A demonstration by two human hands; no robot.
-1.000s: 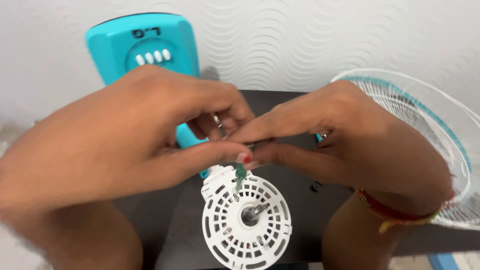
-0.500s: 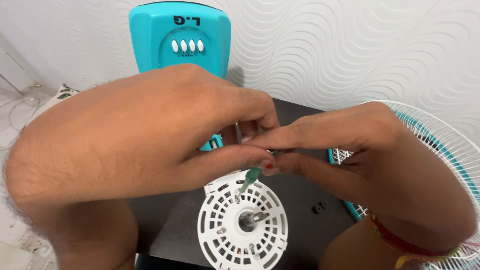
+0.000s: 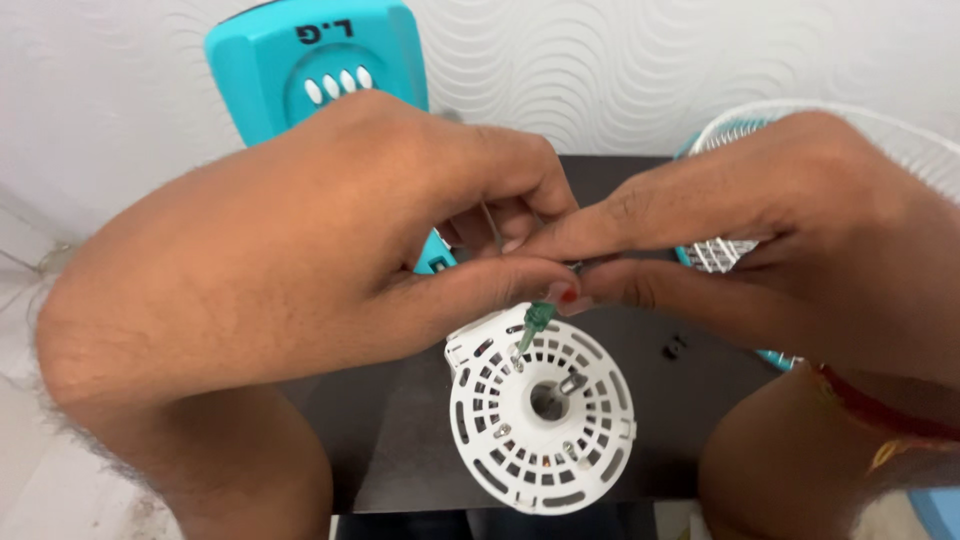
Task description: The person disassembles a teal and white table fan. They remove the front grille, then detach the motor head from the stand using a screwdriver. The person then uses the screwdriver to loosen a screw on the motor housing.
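Right, both hands meet over the white fan motor housing (image 3: 541,412), which sits face-up on the dark counter (image 3: 400,430) with its shaft hole dead centre. The left hand (image 3: 300,250) has thumb and forefinger pressed together on the top of a small green-handled screwdriver (image 3: 531,325), and the right hand (image 3: 760,240) pinches the same tool from the other side, fingertips touching the left thumb. The tip points down at a screw near the upper-left of the slotted face, just beside the rim.

To do this well, I'd judge the tool wants to stand more upright; it leans at the moment, and a tilted tip tends to slip out of a small screw head. One hand should press down on the cap while the other turns, with the housing kept from spinning on the counter.

Behind the hands the turquoise fan base (image 3: 320,70) stands against the patterned wall, and the white wire guard (image 3: 720,250) lies to the right, partly hidden under the right hand. A small dark part (image 3: 674,348) rests on the counter near the housing.
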